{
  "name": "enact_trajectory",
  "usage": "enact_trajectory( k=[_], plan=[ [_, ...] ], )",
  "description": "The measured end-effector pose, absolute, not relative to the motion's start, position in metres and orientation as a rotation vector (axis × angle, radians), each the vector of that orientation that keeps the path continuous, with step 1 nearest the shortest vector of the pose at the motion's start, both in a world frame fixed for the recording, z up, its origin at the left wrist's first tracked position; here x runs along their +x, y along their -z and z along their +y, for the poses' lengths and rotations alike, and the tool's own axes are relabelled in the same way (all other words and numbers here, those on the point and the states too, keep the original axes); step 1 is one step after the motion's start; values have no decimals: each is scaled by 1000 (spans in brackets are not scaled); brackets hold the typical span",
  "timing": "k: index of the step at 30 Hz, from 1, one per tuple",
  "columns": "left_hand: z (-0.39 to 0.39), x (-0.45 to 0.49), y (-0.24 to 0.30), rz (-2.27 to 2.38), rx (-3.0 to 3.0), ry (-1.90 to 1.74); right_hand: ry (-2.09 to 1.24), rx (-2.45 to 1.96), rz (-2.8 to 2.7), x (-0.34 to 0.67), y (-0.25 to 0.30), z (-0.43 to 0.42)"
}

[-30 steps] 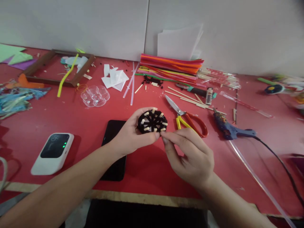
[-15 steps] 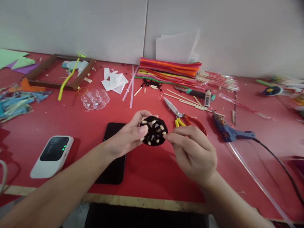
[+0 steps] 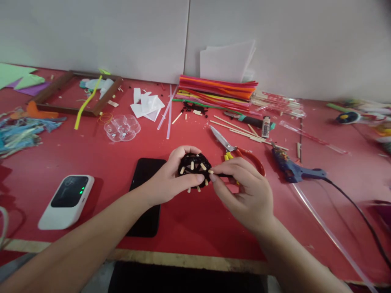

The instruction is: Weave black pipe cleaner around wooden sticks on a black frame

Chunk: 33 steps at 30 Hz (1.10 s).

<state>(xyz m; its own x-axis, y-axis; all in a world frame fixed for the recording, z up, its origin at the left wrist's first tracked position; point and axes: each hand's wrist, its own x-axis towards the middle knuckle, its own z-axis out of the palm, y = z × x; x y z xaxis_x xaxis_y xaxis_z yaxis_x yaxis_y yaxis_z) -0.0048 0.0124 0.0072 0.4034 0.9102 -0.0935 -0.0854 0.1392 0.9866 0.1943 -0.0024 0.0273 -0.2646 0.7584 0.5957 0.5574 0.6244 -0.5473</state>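
Observation:
My left hand (image 3: 175, 173) is closed around a small round black piece (image 3: 191, 169), a spoked wheel or basket shape with several short pale wooden pegs sticking out of it. Its thumb presses on the near side. At the right rim, the thumb and forefinger of my right hand (image 3: 244, 187) pinch beside one peg (image 3: 211, 171). A black strip (image 3: 224, 176), which looks like a pipe cleaner, runs from the rim between those fingers. Scissors (image 3: 224, 140) with red and yellow handles lie just beyond my right hand.
A black phone (image 3: 145, 219) lies under my left wrist, and a white device (image 3: 65, 203) sits further left. To the right is a blue glue gun (image 3: 290, 167) with its cord. Pipe cleaners (image 3: 216, 91), wooden sticks (image 3: 244, 132), a clear tray (image 3: 122, 128) and a brown frame (image 3: 65, 108) lie behind.
The black piece has tipped, so its pegs now show more from the side. My left thumb has moved to its near edge, and my right fingers have opened slightly around the strip.

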Motion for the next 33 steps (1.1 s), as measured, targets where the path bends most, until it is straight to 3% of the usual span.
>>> enact_trajectory(
  k=[12, 22, 33],
  plan=[
    [7, -3, -2, 921, 1340, -922, -763, -1377, -1659, 193, -20, -1],
    [8, -1, -14, 959, 1249, -966, -508, -1187, -1858, 186, -26, -12],
    [9, -4, -14, 969, 1198, -878, -463, -1099, -1859, 184, -21, -14]
  ],
)
